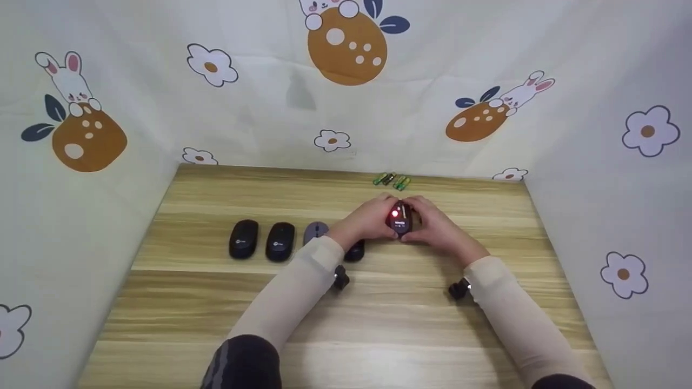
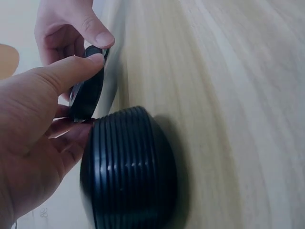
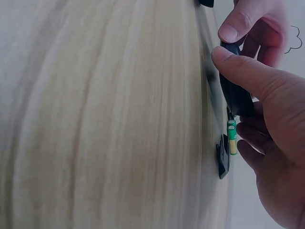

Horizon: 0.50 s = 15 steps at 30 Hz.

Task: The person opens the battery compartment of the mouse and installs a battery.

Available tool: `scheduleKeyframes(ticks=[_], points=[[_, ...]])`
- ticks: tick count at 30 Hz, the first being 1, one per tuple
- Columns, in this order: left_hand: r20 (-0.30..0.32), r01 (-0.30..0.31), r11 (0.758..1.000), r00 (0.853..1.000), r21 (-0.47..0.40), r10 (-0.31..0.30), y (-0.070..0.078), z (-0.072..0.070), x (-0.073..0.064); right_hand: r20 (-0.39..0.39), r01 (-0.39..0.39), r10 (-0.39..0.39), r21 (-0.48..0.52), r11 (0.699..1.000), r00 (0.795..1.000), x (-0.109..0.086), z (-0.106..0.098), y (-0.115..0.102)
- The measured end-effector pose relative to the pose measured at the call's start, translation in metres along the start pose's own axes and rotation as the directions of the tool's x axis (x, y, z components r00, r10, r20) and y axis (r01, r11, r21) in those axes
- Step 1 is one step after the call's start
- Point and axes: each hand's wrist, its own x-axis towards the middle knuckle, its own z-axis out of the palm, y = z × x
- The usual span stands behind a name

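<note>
Both hands hold a dark computer mouse (image 1: 400, 222) above the table, its underside facing up and a red light glowing on it. My left hand (image 1: 374, 217) grips its left side, thumb at the near end and fingers at the far end. From the other side my right hand (image 1: 435, 227) pinches it the same way. In the right wrist view, a small black cover-like piece (image 3: 222, 157) lies on the table beyond the held mouse (image 3: 236, 93). Close beside the left hand sits a black mouse with a ridged side (image 2: 128, 171), partly hidden by that arm in the head view.
Left of the arms stand two black mice (image 1: 243, 239) and a grey mouse (image 1: 315, 231) in a row. Several green batteries (image 1: 401, 182) lie near the table's back edge. Patterned cloth walls (image 1: 259, 119) enclose the wooden table (image 1: 400, 319) at the back and sides.
</note>
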Motion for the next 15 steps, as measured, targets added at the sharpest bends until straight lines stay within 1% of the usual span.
scheduleKeyframes(ticks=[6,15], points=[[0.005,0.017,1.000,1.000,0.000,-0.017,0.0001,0.0019,0.0014,0.001,-0.003,0.003,-0.025,1.000,1.000,0.0012,0.0014,0.0045],[-0.007,0.000,1.000,1.000,0.016,0.000,-0.0021,0.0041,0.0035,-0.007,0.004,-0.005,-0.029,1.000,1.000,0.0018,0.0023,0.0091]])
